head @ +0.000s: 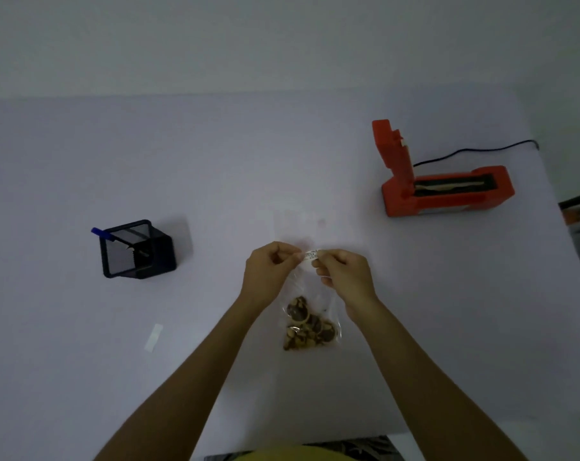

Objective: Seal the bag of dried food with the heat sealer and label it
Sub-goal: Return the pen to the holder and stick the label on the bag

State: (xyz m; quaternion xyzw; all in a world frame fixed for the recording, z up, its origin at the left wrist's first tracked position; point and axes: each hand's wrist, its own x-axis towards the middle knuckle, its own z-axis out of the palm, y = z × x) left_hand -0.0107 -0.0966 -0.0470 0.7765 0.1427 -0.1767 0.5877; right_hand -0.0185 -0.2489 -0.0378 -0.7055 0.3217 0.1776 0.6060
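Note:
A clear plastic bag of brown dried food (310,324) lies flat on the white table (82,361) in front of me, between my forearms. Just beyond its far end, my left hand (268,274) and my right hand (343,277) pinch a small white written label (312,255) between their fingertips, one at each end. The label is held above the bag's upper part. The orange heat sealer (441,191) stands at the right rear of the table with its lid raised upright.
A black mesh pen holder (139,251) with a blue pen (99,232) stands at the left. A white paper strip (154,337) lies on the table left of my left forearm. The sealer's black cable (475,151) runs off toward the right table edge.

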